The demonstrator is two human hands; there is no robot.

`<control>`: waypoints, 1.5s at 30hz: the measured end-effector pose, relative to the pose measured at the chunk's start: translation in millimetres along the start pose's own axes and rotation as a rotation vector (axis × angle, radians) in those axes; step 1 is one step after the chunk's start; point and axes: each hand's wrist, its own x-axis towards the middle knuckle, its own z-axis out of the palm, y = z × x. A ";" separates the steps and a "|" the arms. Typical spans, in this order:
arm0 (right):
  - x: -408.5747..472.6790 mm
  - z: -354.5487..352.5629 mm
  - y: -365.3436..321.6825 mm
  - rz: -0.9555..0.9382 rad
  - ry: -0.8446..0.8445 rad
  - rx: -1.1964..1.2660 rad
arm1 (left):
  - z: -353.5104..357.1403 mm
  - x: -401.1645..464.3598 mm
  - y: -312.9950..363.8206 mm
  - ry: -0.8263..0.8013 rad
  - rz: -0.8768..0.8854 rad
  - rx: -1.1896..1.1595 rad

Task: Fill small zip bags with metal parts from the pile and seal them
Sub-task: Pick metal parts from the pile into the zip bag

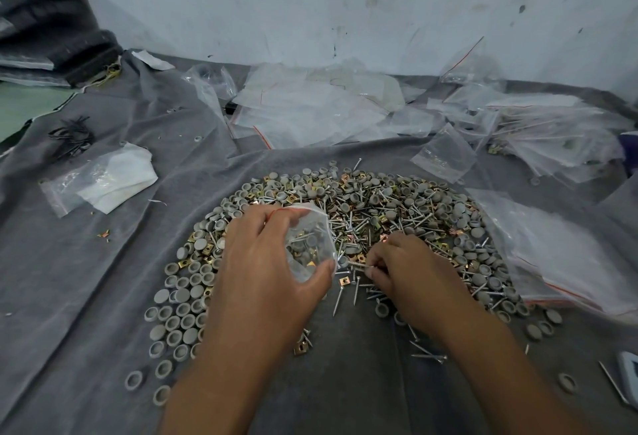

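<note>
Left hand (262,262) curled around small zip bag (309,245), part-filled, mouth facing away, above pile (362,224) mid-surface. Right hand (407,269) pinching screw (355,263), long axis lying left-right, head toward the bag.

grey caps (193,324), brass clips (303,348), grey cloth (103,279)

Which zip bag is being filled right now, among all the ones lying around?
Start at the big pile of screws, grey caps and brass clips on the grey cloth. The bag is at its near left side, gripped by the left hand. Unlike the flat bags around, it is lifted and bulging with parts.
</note>
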 end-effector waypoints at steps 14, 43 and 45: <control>-23.0 -42.3 -50.6 -0.331 0.453 0.559 | 4.1 -2.2 4.3 -0.012 0.027 -0.060; -11.0 -13.7 1.1 0.041 -0.165 0.103 | 3.8 -1.3 3.9 -0.029 0.021 -0.026; -8.6 -11.7 -4.1 0.044 -0.128 0.071 | 3.9 -1.0 3.5 -0.035 0.023 -0.016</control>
